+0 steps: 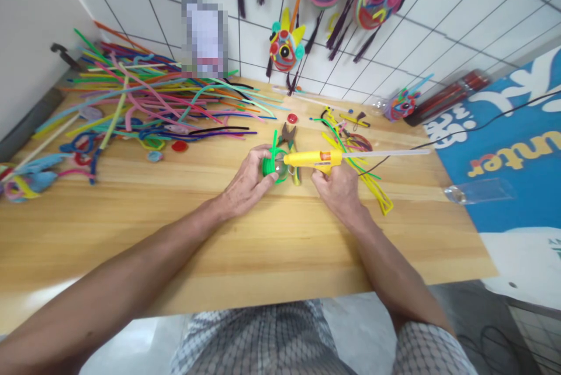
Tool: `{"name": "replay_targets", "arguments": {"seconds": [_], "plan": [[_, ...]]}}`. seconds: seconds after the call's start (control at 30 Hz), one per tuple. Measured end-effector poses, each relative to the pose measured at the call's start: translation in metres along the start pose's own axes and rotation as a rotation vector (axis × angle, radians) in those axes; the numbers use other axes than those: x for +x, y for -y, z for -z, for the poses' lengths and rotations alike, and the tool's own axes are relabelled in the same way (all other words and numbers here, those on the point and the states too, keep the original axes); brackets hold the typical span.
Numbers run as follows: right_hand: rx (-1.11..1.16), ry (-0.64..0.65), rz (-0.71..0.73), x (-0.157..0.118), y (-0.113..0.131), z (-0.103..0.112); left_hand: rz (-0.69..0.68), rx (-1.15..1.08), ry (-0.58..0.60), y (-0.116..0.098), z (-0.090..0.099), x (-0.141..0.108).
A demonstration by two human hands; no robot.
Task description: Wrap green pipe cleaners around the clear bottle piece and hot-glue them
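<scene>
My left hand is closed around a clear rounded piece with green pipe cleaner wound on it; one green end sticks up. In my right hand is a yellow hot glue gun, its nozzle pointing left at the green winding. Whether the nozzle touches it I cannot tell. A long clear glue stick juts out of the gun's back. Just behind the green piece lie pliers with green and yellow handles, partly hidden by the gun.
A heap of coloured pipe cleaners covers the back left. Yellow pipe cleaners lie right of the gun, whose black cord runs right. Decorated masks hang on the tiled wall. A clear plastic tube rests on the blue sheet.
</scene>
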State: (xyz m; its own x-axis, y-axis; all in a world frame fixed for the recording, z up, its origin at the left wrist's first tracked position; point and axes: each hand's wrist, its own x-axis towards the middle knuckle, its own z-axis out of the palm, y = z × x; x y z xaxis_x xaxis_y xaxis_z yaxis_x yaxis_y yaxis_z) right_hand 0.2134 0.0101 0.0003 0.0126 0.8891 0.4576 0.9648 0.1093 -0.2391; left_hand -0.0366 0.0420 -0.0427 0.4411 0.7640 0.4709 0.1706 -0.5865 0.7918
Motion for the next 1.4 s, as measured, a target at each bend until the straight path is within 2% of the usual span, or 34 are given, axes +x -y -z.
{"name": "replay_targets", "arguments": {"seconds": [0.27,0.6,0.9,1.2,1.4], "plan": [[-0.011,0.002,0.022,-0.0016,0.0009,0.0019,0.000,-0.021,-0.017,0.0013,-0.0012,-0.0002],[-0.012,-0.002,-0.019,0.0004,0.0016,0.0002,0.019,-0.015,-0.017,0.0002,-0.0011,-0.0003],[0.017,-0.001,0.039,-0.0039,0.0008,0.0009,0.010,-0.018,-0.020,0.0022,-0.0019,-0.0008],[-0.007,-0.009,-0.030,0.0004,0.0019,-0.0028,0.010,-0.018,-0.012,0.0015,-0.0013,-0.0004],[-0.002,-0.019,-0.027,-0.0003,0.0007,-0.0027,0.015,-0.025,-0.012,0.0014,-0.0010,-0.0009]]}}
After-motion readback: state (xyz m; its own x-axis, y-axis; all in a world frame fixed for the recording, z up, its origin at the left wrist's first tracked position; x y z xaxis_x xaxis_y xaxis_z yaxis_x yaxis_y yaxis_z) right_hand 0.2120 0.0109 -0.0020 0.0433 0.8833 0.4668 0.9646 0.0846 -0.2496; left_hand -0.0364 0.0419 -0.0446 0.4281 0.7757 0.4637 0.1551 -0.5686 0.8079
